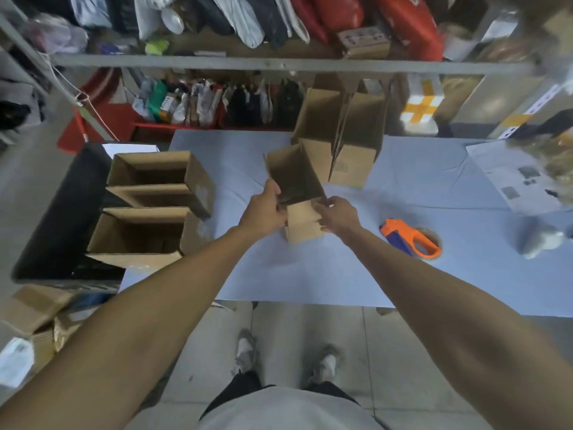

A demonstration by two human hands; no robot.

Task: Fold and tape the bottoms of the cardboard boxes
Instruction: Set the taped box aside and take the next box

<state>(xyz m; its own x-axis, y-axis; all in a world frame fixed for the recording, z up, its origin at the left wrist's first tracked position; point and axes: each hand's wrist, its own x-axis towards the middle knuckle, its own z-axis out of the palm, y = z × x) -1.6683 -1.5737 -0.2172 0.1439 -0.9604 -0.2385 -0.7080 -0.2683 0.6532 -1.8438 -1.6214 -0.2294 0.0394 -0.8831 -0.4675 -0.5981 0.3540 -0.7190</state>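
— That blue counter under the shelves: where's the box?

— Dead ahead. Left hand and right hand grip the small box between them, its open length running away; tape dispenser nearer the right.

Head-worn wide-angle view, steeply down over table, close above.

Brown cardboard box, pale blue table cover, orange-and-blue tape dispenser, red bags above.

Tape dispenser right, open boxes left; centre free.
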